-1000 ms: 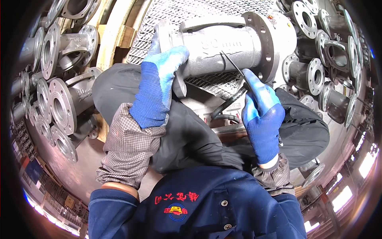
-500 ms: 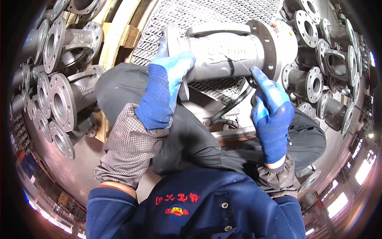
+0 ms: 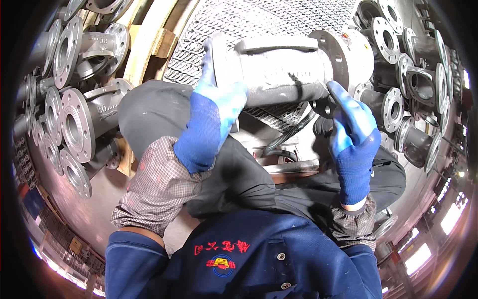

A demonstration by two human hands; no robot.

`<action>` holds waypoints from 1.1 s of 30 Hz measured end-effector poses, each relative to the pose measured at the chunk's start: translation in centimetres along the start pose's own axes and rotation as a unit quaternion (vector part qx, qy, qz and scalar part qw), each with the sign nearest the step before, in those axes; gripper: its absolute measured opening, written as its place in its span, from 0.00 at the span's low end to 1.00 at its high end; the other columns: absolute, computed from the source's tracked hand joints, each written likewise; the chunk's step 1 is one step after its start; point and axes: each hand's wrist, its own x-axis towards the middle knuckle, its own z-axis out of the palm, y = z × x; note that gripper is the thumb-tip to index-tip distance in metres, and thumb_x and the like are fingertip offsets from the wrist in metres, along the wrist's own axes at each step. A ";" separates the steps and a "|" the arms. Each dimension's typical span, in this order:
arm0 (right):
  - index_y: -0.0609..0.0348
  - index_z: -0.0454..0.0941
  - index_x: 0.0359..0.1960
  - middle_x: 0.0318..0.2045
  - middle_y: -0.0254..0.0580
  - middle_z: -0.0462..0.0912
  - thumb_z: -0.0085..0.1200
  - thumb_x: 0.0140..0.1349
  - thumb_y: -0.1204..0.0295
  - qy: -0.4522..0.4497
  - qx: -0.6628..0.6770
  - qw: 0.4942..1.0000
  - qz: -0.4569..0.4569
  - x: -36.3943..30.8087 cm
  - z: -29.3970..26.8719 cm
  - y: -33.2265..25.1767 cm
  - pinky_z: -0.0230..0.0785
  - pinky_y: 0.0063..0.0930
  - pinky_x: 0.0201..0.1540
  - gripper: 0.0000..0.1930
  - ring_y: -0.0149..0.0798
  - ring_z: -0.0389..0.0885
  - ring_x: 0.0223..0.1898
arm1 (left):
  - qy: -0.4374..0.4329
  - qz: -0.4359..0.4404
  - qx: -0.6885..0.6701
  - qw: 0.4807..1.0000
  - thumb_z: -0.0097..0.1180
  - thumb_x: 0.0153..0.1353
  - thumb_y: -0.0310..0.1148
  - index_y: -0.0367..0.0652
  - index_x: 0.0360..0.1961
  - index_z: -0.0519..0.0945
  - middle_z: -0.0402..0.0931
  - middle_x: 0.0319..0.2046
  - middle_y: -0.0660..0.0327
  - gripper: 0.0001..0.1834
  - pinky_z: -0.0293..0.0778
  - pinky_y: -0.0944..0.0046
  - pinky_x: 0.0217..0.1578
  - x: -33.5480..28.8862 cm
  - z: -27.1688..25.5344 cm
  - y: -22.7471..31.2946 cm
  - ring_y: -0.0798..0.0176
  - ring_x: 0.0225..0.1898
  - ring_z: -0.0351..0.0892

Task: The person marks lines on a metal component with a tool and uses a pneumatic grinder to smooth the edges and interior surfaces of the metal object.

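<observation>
A grey cast-metal flanged pipe fitting lies crosswise before me, over a metal mesh surface. My left hand, in a blue coated glove, is closed on the flange at its left end. The gloved right hand is at the lower right of the body, near the right flange. Its index finger stretches up to the fitting's lower edge while the other fingers curl. What they hold, if anything, is hidden. A dark shadow falls across the raised marking. A black corrugated hose runs below the fitting toward the right hand.
Several similar flanged fittings are stacked at the left and at the right. A curved wooden pallet piece lies at upper left. The mesh surface extends behind the fitting. My bent legs are close below it.
The fitting sits slightly lower and to the right in view, and my left hand has shifted with it. My right hand has moved right along its lower edge, toward the right flange.
</observation>
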 end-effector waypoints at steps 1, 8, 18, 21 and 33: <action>0.58 0.79 0.49 0.38 0.46 0.82 0.48 0.48 0.87 0.005 0.020 1.000 0.006 -0.2 0.1 0.3 0.72 0.28 0.42 0.24 0.41 0.80 0.37 | 0.000 -0.012 -0.005 1.000 0.51 0.60 0.27 0.36 0.39 0.70 0.73 0.23 0.63 0.07 0.69 0.73 0.22 0.0 -0.2 -0.4 0.75 0.19 0.70; 0.62 0.79 0.48 0.45 0.44 0.82 0.48 0.48 0.88 0.008 0.060 0.998 0.014 -2.4 0.1 1.7 0.70 0.28 0.50 0.23 0.41 0.80 0.44 | 0.088 0.058 -0.024 0.994 0.52 0.59 0.21 0.36 0.60 0.63 0.74 0.36 0.64 0.26 0.72 0.74 0.29 -1.3 1.7 -2.9 0.76 0.29 0.72; 0.61 0.79 0.48 0.45 0.42 0.82 0.49 0.47 0.88 0.009 0.060 0.998 0.014 -3.2 0.1 2.0 0.70 0.28 0.50 0.23 0.40 0.79 0.45 | 0.080 -0.004 -0.001 0.997 0.51 0.59 0.20 0.36 0.60 0.62 0.75 0.32 0.63 0.27 0.72 0.73 0.26 -2.0 1.5 -2.9 0.74 0.26 0.72; 0.60 0.79 0.48 0.44 0.42 0.82 0.49 0.47 0.88 0.010 0.062 0.998 0.011 -3.2 0.1 2.2 0.70 0.28 0.49 0.23 0.41 0.80 0.44 | 0.056 -0.027 -0.043 0.997 0.51 0.60 0.20 0.36 0.61 0.61 0.75 0.32 0.63 0.27 0.73 0.73 0.26 -2.3 1.4 -2.3 0.74 0.26 0.72; 0.46 0.77 0.53 0.36 0.46 0.81 0.50 0.42 0.84 -0.007 -0.103 0.989 -0.106 -2.4 -0.3 1.5 0.71 0.35 0.35 0.31 0.48 0.79 0.30 | 0.067 0.012 -0.004 0.998 0.51 0.61 0.21 0.38 0.64 0.57 0.75 0.32 0.61 0.30 0.73 0.73 0.24 -2.1 1.4 -2.9 0.74 0.23 0.72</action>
